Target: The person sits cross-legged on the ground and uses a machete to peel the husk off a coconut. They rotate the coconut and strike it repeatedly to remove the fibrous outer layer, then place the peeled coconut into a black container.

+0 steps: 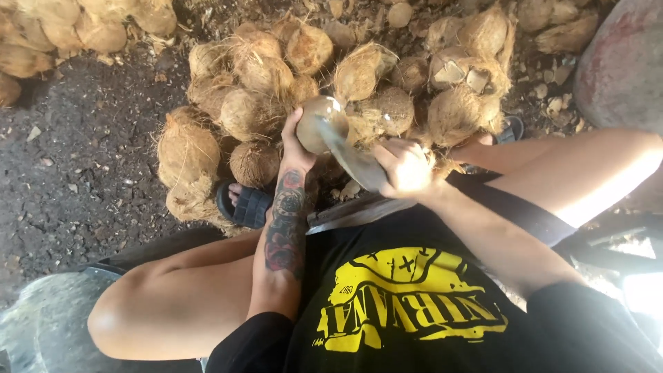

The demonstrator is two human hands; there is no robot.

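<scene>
left hand cups husked coconut | right hand grips blade, edge angled up-left onto coconut

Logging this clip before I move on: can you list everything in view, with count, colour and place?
peeled coconut: one, pale brown and smooth, centre, in the left hand's grip
blade: one, grey metal, broad and curved, its edge against the peeled coconut
husked coconuts: a pile, too many to count, tan and fibrous, on the ground ahead
more coconuts: a second heap, tan, top left
ground: dark soil with husk scraps, left
sandal: one seen clearly, dark, on the foot by the pile
shirt: black with yellow print, bottom
left hand: tattooed forearm, holds the peeled coconut
right hand: holds the blade
</scene>
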